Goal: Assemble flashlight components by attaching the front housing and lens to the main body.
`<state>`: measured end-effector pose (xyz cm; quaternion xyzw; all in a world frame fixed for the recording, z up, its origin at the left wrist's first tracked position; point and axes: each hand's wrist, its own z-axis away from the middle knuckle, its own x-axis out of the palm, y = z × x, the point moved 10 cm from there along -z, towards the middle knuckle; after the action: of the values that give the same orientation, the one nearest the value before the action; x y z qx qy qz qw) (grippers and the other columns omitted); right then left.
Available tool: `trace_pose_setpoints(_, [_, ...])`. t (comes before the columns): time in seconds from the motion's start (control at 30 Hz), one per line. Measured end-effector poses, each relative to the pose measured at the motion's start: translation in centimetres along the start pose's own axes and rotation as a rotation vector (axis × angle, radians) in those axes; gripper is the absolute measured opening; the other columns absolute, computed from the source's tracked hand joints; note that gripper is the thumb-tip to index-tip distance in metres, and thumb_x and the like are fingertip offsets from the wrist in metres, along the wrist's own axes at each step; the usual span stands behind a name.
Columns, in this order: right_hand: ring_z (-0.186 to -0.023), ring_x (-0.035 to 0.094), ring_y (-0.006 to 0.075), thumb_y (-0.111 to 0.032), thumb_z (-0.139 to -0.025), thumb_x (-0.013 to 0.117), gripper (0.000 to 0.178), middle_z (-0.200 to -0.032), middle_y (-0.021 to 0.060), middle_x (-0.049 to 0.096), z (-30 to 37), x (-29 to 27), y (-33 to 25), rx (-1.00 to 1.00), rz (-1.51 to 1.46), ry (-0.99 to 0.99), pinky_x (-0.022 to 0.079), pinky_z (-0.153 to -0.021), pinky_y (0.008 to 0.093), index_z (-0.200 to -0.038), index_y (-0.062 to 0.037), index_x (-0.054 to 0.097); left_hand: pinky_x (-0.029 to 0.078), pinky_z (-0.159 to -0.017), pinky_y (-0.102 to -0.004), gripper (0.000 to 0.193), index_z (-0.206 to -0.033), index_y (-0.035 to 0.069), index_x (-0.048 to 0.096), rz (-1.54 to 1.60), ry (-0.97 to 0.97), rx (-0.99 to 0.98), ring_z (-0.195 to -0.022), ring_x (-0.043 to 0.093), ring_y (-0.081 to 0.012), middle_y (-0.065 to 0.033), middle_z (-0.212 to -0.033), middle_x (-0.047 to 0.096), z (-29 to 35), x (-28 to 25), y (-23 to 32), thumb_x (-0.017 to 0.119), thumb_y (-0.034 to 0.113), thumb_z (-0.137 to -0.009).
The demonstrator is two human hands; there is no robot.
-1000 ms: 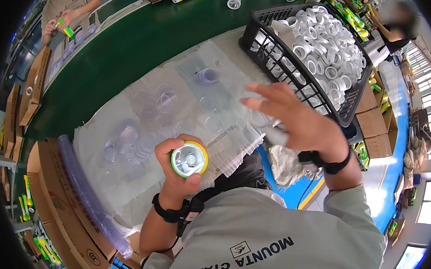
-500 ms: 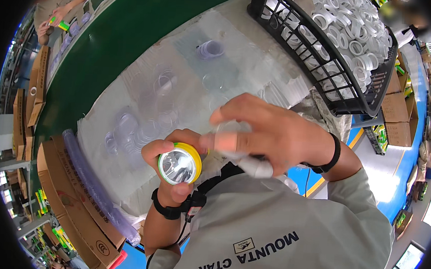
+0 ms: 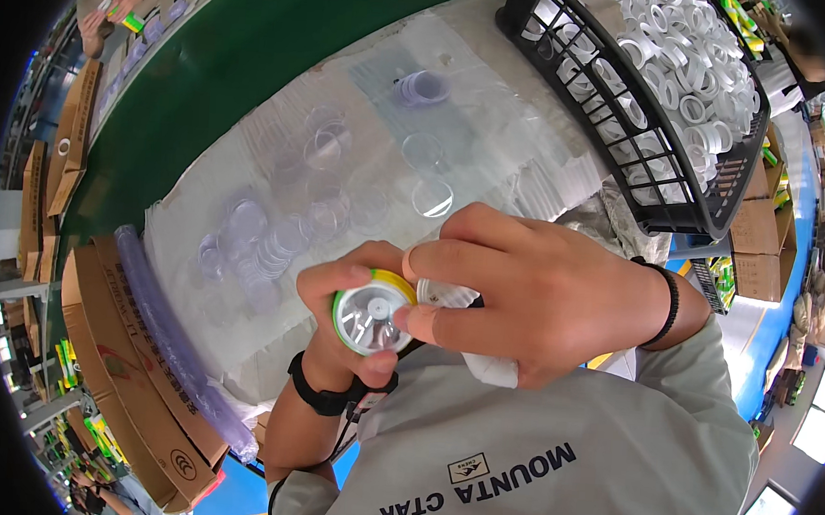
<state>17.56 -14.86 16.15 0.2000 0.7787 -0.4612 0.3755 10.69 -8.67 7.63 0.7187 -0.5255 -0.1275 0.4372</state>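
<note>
My left hand (image 3: 339,296) grips a round green and yellow lamp head (image 3: 368,313) with a shiny silver reflector facing up. My right hand (image 3: 533,293) reaches over it from the right, its fingertips touching the reflector rim. Under the right palm I hold several white plastic ring parts (image 3: 448,296); a further white piece shows below the hand. Both hands are close to my chest, over the grey shirt. Beyond them, many clear round lens discs (image 3: 307,209) lie spread on a white plastic sheet (image 3: 495,140).
A black plastic crate (image 3: 616,166) full of white rings stands at the upper right. The green table (image 3: 246,49) runs behind the sheet. Cardboard boxes (image 3: 113,362) line the left edge. Another person's hands (image 3: 116,3) hold a green item at far upper left.
My right hand has come back from the crate side to my left hand and now touches the lamp head. The left hand has turned the reflector more upward.
</note>
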Motion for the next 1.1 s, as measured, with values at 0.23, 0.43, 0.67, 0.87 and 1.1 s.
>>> trace_pose_setpoints(0.23, [-0.1,0.052,0.0332,-0.001,-0.058,0.072,0.077,-0.117,0.0165,0.051,-0.3,-0.6,0.8,0.133,-0.058,-0.184,0.05,-0.077,0.0361,-0.131,-0.0096,0.048,0.048,-0.068,-0.0317,0.069,-0.121,0.013,0.027,0.011,0.041,-0.076,-0.083,0.057,-0.0216,-0.021,-0.101,0.054,0.5,-1.2,-1.3,0.072,0.039,-0.076])
trace_pose_setpoints(0.43, [-0.106,0.054,0.0364,-0.001,-0.069,0.073,0.073,-0.12,0.0212,0.051,-1.8,-1.4,0.4,0.036,-0.231,-0.022,0.047,-0.084,0.0382,-0.135,0.0016,0.041,0.049,-0.079,-0.0364,0.069,-0.125,0.011,0.025,0.086,0.002,-0.055,-0.095,0.057,-0.0238,-0.0184,-0.113,0.05,0.0,0.1,-0.7,0.071,0.036,-0.079])
trace_pose_setpoints(0.67, [-0.109,0.053,0.037,0.016,-0.056,0.061,0.092,-0.124,0.0166,0.049,-3.4,0.1,0.0,-0.013,-0.253,-0.055,0.05,-0.074,0.0384,-0.14,-0.0096,0.035,0.047,-0.088,-0.0395,0.087,-0.132,0.013,0.015,0.063,0.137,-0.049,-0.108,0.052,-0.0241,-0.0158,-0.124,0.043,0.1,-1.0,-1.0,0.076,0.034,-0.073])
trace_pose_setpoints(0.87, [-0.107,0.053,0.0377,0.017,-0.055,0.059,0.096,-0.121,0.0177,0.049,-3.6,0.8,-0.2,-0.009,-0.273,-0.065,0.049,-0.075,0.0382,-0.142,-0.0056,0.028,0.047,-0.087,-0.0398,0.093,-0.133,0.014,0.009,-0.042,-0.045,-0.028,-0.106,0.053,-0.0236,-0.0155,-0.124,0.043,0.0,-0.2,-1.1,0.075,0.011,-0.067])
trace_pose_setpoints(1.1, [-0.114,0.049,0.0377,0.012,-0.05,0.067,0.109,-0.134,0.0197,0.041,-3.7,1.7,0.0,0.091,-0.309,-0.207,0.048,-0.081,0.037,-0.147,-0.0068,0.019,0.051,-0.078,-0.0375,0.081,-0.134,0.019,0.032,-0.341,-0.005,0.246,-0.091,0.061,-0.0279,-0.0157,-0.108,0.055,0.4,-0.4,2.9,0.071,0.003,-0.064])
